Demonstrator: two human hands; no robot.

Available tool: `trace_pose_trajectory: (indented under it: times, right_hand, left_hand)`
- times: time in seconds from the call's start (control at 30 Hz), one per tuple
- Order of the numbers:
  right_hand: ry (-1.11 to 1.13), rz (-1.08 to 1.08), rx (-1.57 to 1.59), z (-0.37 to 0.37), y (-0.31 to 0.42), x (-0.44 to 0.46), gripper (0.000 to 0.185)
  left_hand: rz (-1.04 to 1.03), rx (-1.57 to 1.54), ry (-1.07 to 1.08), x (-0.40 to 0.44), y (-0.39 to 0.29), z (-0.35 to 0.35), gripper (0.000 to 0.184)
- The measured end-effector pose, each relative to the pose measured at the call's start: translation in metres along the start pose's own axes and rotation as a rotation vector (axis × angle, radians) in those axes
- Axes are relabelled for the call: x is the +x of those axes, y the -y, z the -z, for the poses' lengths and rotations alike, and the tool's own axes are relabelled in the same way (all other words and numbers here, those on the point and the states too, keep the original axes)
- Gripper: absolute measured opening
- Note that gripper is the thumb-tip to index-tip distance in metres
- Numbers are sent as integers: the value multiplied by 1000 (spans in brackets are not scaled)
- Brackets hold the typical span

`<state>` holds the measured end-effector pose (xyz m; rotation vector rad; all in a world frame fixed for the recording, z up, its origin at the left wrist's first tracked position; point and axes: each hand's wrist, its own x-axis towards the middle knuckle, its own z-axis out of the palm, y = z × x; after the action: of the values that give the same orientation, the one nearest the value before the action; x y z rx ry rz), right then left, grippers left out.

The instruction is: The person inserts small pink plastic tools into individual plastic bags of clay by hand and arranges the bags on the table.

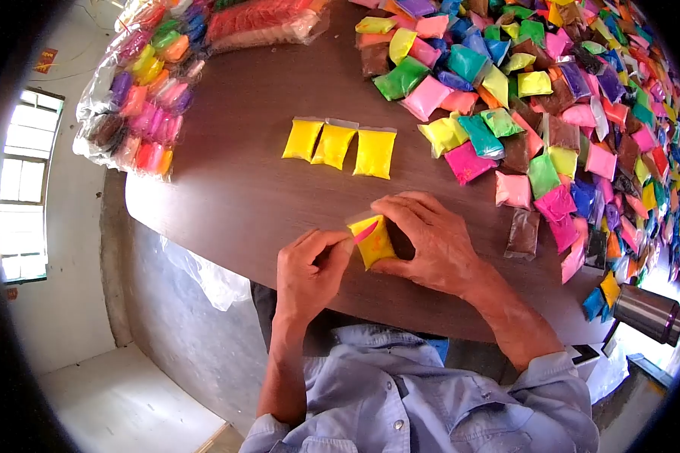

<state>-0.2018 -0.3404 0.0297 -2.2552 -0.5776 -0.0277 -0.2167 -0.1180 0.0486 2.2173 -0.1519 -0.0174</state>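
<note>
Near the table's front edge, my right hand (432, 243) grips a small yellow packet (375, 248) by its right side, thumb at the bottom and fingers at the top. My left hand (313, 272) is closed in a pinch on a thin pink piece (366, 231), which lies against the packet's upper left part. Beyond my hands, three yellow packets lie side by side: a left one (302, 140), a middle one (334, 146) and a right one (374, 153). The middle and left ones touch.
Many colourful packets (468, 64) are heaped across the right side of the brown table (234, 113). Bundled packets in clear plastic (155, 98) lie at the far left, and a red bundle (261, 26) at the back. A metal cylinder (650, 315) stands out at the right edge.
</note>
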Motion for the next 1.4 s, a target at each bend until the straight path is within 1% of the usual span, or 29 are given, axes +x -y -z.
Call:
trace_pose_trajectory:
  times: [0.03,0.07,0.13,0.23,0.33,0.43,0.5,0.63,0.8,0.83,0.9,0.93,1.0,1.1,1.23,1.33,1.4]
  right_hand:
    - [28,-45,11,1,2,1,81]
    - [27,-46,12,1,1,1,81]
    - [-1,37,13,0,0,1,83]
    - [-3,71,25,-4,-4,-1,84]
    - [-26,55,50,-6,-6,-3,84]
    - [-27,64,56,-5,-5,-2,84]
    - [-24,60,56,-4,-5,-3,83]
    - [-5,63,50,-4,-5,-2,79]
    - [-29,107,44,-7,-6,-2,74]
    - [-34,108,49,-7,-6,-3,73]
    - [-35,105,44,-7,-6,-4,73]
    - [-38,106,40,-7,-6,-3,72]
    - [-34,113,36,-7,-5,-3,72]
    - [-34,118,31,-8,-5,-3,72]
    - [-41,121,39,-9,-7,-4,71]
    - [-39,123,26,-8,-6,-5,71]
    - [-30,120,15,-6,-5,-5,71]
  left_hand:
    - [0,1,2,0,0,0,7]
    - [-16,-2,12,0,1,0,7]
    - [-31,-4,24,1,0,-1,8]
    - [-29,5,25,2,-4,-3,7]
    - [-70,31,23,4,-5,-3,7]
    - [-92,42,14,7,-5,-5,8]
    - [-156,83,27,8,-2,-6,8]
    - [-158,95,68,7,-5,-2,9]
    - [-23,4,106,-4,-2,-4,8]
    - [-23,3,109,-6,-3,-6,8]
    - [58,-102,64,-9,-6,-9,6]
    - [58,-103,63,-10,-7,-8,6]
    - [130,-136,81,-12,-8,-7,7]
    - [168,-138,130,-13,-10,-4,10]
    - [160,-124,151,-19,-13,-7,9]
    - [109,-57,124,-22,-12,-9,9]
    - [89,-88,24,-19,-9,-7,8]
